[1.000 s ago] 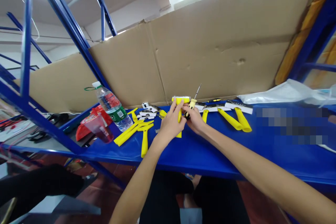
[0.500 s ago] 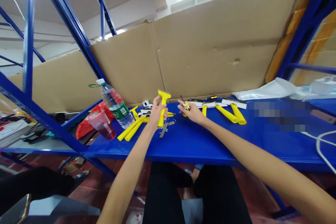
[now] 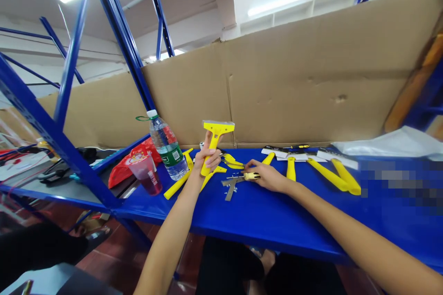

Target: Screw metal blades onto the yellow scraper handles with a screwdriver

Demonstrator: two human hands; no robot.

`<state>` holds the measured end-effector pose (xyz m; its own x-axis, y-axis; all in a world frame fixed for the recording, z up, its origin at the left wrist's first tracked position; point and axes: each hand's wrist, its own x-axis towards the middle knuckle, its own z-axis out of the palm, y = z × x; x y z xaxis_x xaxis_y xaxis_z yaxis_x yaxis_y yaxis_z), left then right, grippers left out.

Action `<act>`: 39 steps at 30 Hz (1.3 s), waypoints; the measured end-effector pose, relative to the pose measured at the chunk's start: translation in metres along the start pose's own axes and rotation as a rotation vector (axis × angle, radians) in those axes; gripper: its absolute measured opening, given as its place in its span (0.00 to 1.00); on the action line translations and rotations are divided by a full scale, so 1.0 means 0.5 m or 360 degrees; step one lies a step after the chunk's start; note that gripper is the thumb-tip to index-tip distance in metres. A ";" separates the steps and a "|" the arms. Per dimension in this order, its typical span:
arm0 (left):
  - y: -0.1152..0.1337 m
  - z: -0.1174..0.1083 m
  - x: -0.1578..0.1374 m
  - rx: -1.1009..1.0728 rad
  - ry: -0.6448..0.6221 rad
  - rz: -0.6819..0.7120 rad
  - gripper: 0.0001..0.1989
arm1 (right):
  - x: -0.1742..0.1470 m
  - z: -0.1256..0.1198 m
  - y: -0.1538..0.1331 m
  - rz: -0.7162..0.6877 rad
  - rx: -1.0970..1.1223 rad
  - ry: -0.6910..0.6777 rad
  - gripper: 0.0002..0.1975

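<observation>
My left hand (image 3: 207,156) is closed round the handle of a yellow scraper (image 3: 215,140), held upright with its wide head on top. My right hand (image 3: 265,176) has its fingers on the yellow-and-black handle of a screwdriver (image 3: 251,176), low over the blue table, the shaft pointing left. Below the shaft, flat metal blades (image 3: 230,190) lie crossed with several tiny screws scattered round them. Several yellow scraper parts lie behind and left of my left hand, among them a yellow handle (image 3: 177,186). To the right, yellow scrapers (image 3: 327,173) rest in a row.
A water bottle (image 3: 168,150) and a cup of red drink (image 3: 148,176) stand at the left, beside a red plastic bag (image 3: 121,166). Cardboard (image 3: 284,87) walls off the back of the blue table (image 3: 277,221). White plastic wrap (image 3: 398,144) lies at the right rear.
The screwdriver has gone from tilted upward to nearly level, lower over the table by the blades. The scraper's head now faces me more squarely. The whole view has shifted left.
</observation>
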<state>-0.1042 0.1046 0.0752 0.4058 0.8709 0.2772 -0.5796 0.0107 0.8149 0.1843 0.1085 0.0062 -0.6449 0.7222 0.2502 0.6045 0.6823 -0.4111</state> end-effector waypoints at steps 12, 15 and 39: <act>-0.007 0.052 -0.016 -0.0016 0.0003 0.0147 0.46 | 0.048 -0.023 0.010 -0.0023 0.0273 -0.0101 0.06; -0.011 0.062 -0.016 0.0015 0.0023 0.0151 0.43 | 0.039 -0.015 0.010 -0.0006 0.0107 -0.0051 0.06; -0.064 0.069 0.021 -0.0093 0.0347 0.0014 0.42 | 0.000 -0.043 -0.005 0.0034 0.0643 0.0708 0.11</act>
<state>-0.0570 0.0964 0.0695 0.2419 0.9566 0.1626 -0.6248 0.0253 0.7804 0.1928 0.1094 0.0261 -0.3242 0.7733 0.5449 0.3334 0.6325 -0.6992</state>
